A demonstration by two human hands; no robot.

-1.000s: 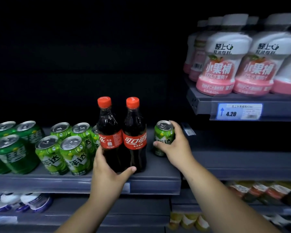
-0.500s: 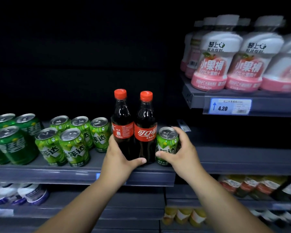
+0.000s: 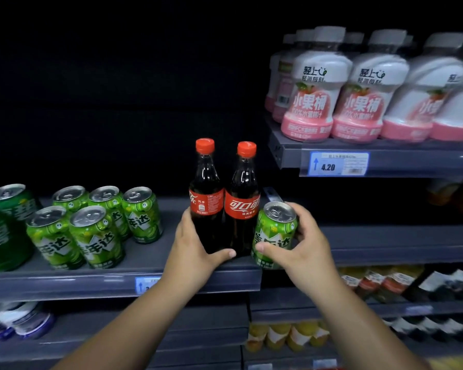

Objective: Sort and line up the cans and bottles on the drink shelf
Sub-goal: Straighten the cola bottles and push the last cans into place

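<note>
Blue price tag (image 3: 338,163) marked 4.20, upper right

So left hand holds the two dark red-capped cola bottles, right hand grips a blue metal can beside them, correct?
No: head view shows the right hand gripping a green metal can, not blue. Left hand holds the dark red-capped cola bottles.

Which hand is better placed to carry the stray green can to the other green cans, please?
Probably right: the right hand grips the green can, while the left hand holds the cola bottles.

Left hand (image 3: 195,249) hides the left cola bottle's (image 3: 205,182) base; far-right pink bottles (image 3: 457,108) blur.
</note>
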